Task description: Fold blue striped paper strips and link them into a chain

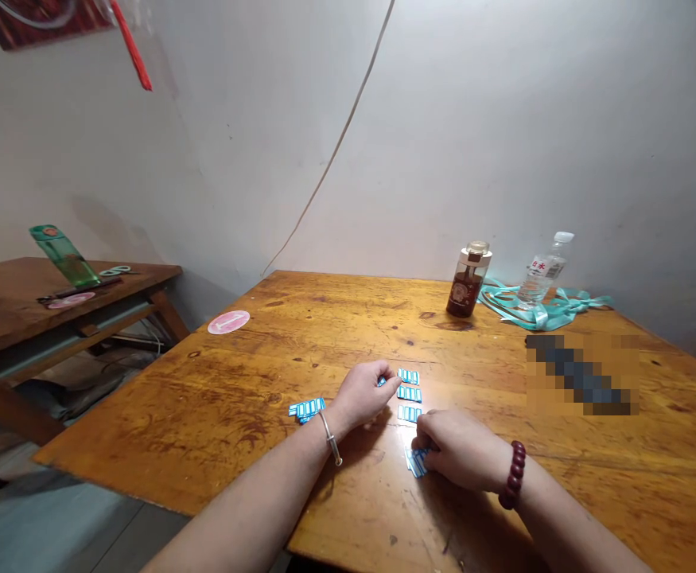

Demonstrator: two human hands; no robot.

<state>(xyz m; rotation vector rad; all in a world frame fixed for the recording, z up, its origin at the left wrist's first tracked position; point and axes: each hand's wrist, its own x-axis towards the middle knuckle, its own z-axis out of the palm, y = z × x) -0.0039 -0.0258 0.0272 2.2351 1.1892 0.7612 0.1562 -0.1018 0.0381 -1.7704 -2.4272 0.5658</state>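
Note:
Small blue-and-white cards lie on a wooden table (216, 398). Three short rows of them (409, 393) sit one below the other at the table's middle. My left hand (364, 394), with a silver bangle on the wrist, is curled and pinches a blue card (382, 381) at the left end of the top row. My right hand (458, 450), with a dark red bead bracelet, is closed around a small stack of cards (415, 461) just below the rows. Another loose fan of cards (307, 409) lies to the left of my left wrist.
At the far side stand a brown-filled bottle with a cream lid (468, 280), a clear water bottle (543, 270) and a teal ribbon (547, 312). A pink round sticker (229, 321) lies at the far left corner. A second table (19, 306) with a green bottle (65, 256) is at the left.

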